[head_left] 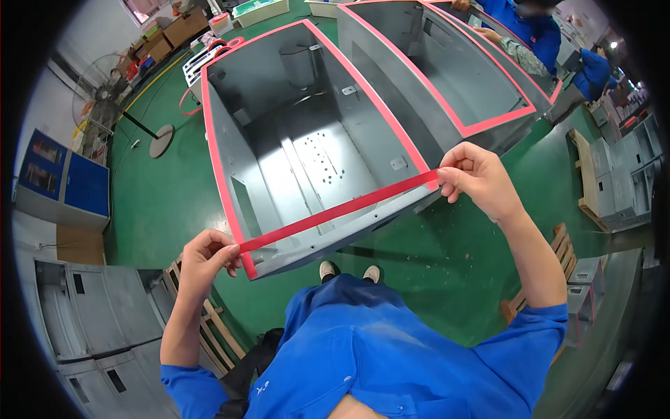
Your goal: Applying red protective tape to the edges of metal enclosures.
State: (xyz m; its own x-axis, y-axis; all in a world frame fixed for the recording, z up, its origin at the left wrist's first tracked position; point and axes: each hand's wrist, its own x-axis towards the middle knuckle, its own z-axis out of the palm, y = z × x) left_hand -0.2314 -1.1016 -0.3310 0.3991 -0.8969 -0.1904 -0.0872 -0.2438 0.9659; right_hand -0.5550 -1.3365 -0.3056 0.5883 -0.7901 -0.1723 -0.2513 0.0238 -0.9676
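A strip of red tape (342, 210) is stretched between my two hands, across the near edge of a grey metal cabinet (349, 234) that lies with its open side up. My left hand (207, 256) pinches one end at the cabinet's near left corner. At the near right corner my right hand (481, 178) pinches the other end. Pink-red tape (370, 98) runs along the cabinet's left, far and right rims. Whether the stretched strip touches the near rim I cannot tell.
A second taped grey cabinet (447, 77) stands close on the right, with a co-worker in blue (537, 35) beyond it. A fan stand (162, 140) is on the green floor at left. Grey cabinets (105, 307) and wooden pallets (220, 335) flank me.
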